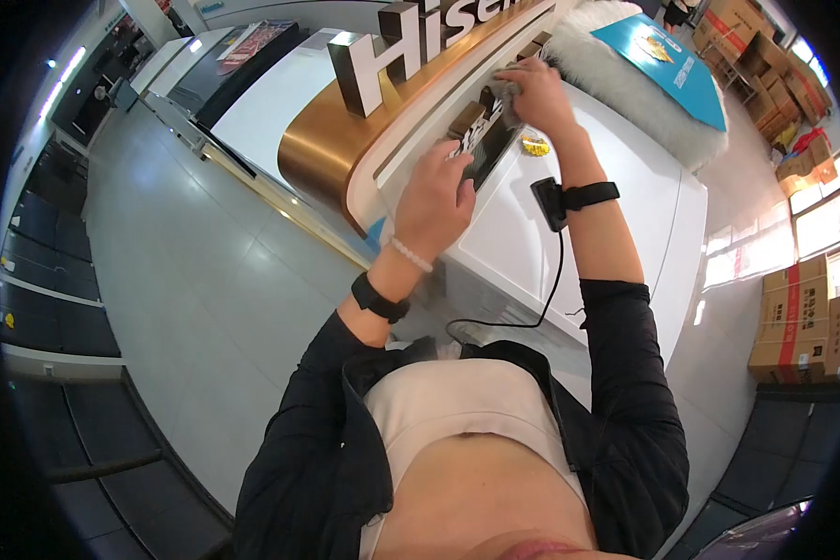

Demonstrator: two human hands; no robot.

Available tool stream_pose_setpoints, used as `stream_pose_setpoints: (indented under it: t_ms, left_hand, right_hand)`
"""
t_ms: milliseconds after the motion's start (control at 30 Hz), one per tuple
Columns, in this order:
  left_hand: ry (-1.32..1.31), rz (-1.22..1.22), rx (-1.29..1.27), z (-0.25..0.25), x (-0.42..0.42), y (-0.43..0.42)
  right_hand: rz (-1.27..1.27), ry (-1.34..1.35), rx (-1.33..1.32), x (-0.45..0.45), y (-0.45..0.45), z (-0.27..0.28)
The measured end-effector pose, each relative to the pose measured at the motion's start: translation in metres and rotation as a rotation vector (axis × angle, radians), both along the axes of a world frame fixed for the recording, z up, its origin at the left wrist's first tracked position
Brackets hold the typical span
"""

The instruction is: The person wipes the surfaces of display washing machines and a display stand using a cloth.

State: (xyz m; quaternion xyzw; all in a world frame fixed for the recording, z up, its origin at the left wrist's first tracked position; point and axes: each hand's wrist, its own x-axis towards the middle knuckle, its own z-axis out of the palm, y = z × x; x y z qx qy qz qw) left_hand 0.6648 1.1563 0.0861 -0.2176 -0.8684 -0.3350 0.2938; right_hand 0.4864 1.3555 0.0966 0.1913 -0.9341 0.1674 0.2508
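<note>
- Right hand [539,93]: fingers bunched over grey cloth [511,105], cloth directly beneath them.
- Left hand [432,201]: fingers slightly parted beside black-and-white piece [469,140]; can't tell if gripping.
- Gold sign stand [313,154]: just beyond left fingers.
- White appliance [579,191]: nearer the body than right fingers.
- Cartons [782,327]: well right of fingers, contents hidden.
</note>
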Motion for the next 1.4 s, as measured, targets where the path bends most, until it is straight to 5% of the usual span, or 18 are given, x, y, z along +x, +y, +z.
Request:
stream_pose_setpoints:
  t_ms: [33, 200, 400, 533, 667, 767, 900, 1000, 1067, 1233, 1333, 1367, 1400]
  left_hand:
    - [-0.004, 0.0, 0.002, -0.002, -0.001, 0.0]
    - [-0.034, -0.044, 0.007, -0.003, -0.006, -0.012]
    - [-0.061, -0.082, 0.002, -0.002, -0.003, -0.015]
    - [-0.103, -0.096, 0.022, 0.002, -0.003, -0.018]
    - [-0.079, -0.1, 0.01, -0.001, -0.003, -0.016]
    - [-0.068, -0.107, -0.002, -0.001, -0.004, -0.018]
    - [-0.049, -0.114, 0.006, -0.005, -0.006, -0.017]
    - [-0.026, -0.098, -0.011, -0.007, -0.008, -0.013]
    - [-0.009, -0.094, -0.022, -0.006, -0.008, -0.012]
    - [-0.157, -0.156, 0.106, 0.002, 0.006, -0.022]
    - [-0.182, -0.159, 0.271, 0.023, 0.036, -0.019]
    - [-0.171, -0.146, 0.33, 0.027, 0.045, -0.017]
    - [-0.087, -0.129, 0.348, 0.026, 0.05, -0.014]
  right_hand:
    - [0.099, 0.042, -0.019, 0.001, -0.005, -0.002]
    - [-0.276, -0.336, 0.21, 0.019, 0.0, 0.037]
    - [-0.023, 0.08, -0.155, -0.06, 0.02, 0.003]
    - [-0.346, -0.328, 0.153, -0.055, 0.012, 0.027]
    - [-0.222, -0.226, 0.095, -0.055, 0.008, 0.035]
    - [-0.172, -0.004, 0.117, -0.059, 0.015, -0.024]
    - [-0.238, -0.209, 0.264, -0.018, 0.017, 0.006]
    - [-0.264, -0.087, 0.17, -0.008, 0.01, 0.022]
    - [-0.21, -0.174, 0.151, -0.039, 0.02, -0.019]
    - [-0.358, -0.507, 0.191, -0.001, 0.011, 0.017]
    - [0.071, -0.201, -0.209, 0.082, 0.001, 0.028]
    - [0.225, -0.244, -0.38, 0.106, -0.008, 0.027]
    - [0.238, -0.639, -0.731, 0.146, -0.024, 0.041]
